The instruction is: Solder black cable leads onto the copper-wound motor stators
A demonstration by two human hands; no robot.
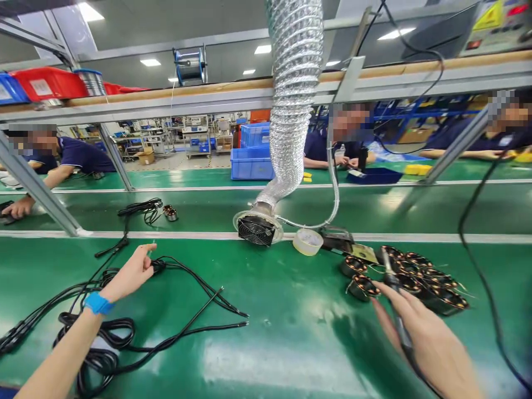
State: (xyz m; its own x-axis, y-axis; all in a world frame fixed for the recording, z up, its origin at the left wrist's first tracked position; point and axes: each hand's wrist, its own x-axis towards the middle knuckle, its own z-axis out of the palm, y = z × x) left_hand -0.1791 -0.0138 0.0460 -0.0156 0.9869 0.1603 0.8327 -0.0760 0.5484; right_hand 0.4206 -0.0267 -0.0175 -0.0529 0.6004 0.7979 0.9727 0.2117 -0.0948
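Observation:
My left hand (132, 272), with a blue wristband, reaches forward over a tangle of black cables (124, 327) on the green bench. Its fingers are pinched together on something thin that I cannot make out. My right hand (428, 338) is wrapped round a dark pen-like soldering iron (393, 288), whose tip points up toward a cluster of copper-wound coils (415, 280). One loose coil (362, 287) lies just left of that hand.
A ribbed silver duct (291, 111) ends in a small black fan (255, 228) at the bench's middle, beside a white tape roll (307, 241). A lone coil and cable (169, 212) lie on the conveyor. Other people sit across, near blue bins (251, 160).

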